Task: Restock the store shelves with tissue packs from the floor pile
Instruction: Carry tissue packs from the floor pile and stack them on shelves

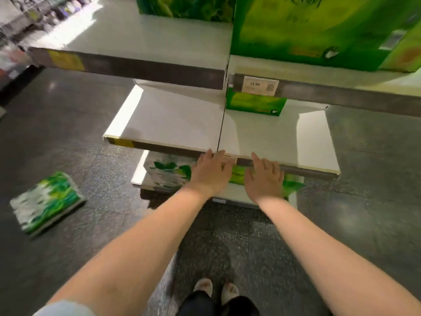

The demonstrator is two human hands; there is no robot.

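Both my arms reach forward and down toward the bottom shelf. My left hand [210, 173] and my right hand [264, 179] lie side by side, fingers straight, against green and white tissue packs [167, 173] on the bottom shelf, under the front edge of the middle shelf [164, 119]. Whether the fingers hold a pack is hidden from this angle. One more green and white tissue pack [46, 201] lies flat on the dark floor at the left. A small green pack [256, 103] stands at the back of the middle shelf.
The upper shelf [136, 37] is bare on its left half, and large green packs [307, 30] fill its right half. A price tag [259, 85] hangs on the upper shelf rail. My feet [215, 290] stand on the dark speckled floor.
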